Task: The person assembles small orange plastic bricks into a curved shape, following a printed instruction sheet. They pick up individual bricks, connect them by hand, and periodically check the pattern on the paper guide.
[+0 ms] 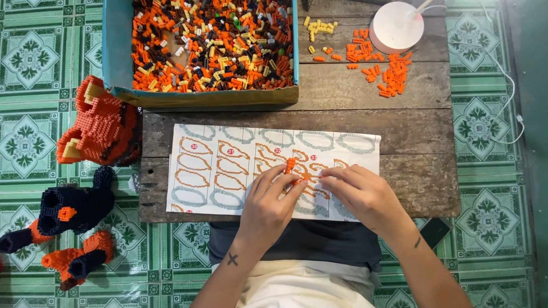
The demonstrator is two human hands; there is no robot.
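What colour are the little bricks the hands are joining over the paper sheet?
Orange bricks, pinched by the left hand and right hand; the head view shows them.

Over the instruction sheet [228, 165] on the wooden table [411, 171], the left hand [268, 205] pinches a small orange block piece [290, 166] while the right hand [359, 194] touches it from the side; a cardboard box [117, 51] of mixed blocks sits just beyond the sheet

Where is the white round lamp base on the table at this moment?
In the head view, the white round lamp base stands at the far right end of the wooden table, right of the blue box and beside the loose orange bricks.
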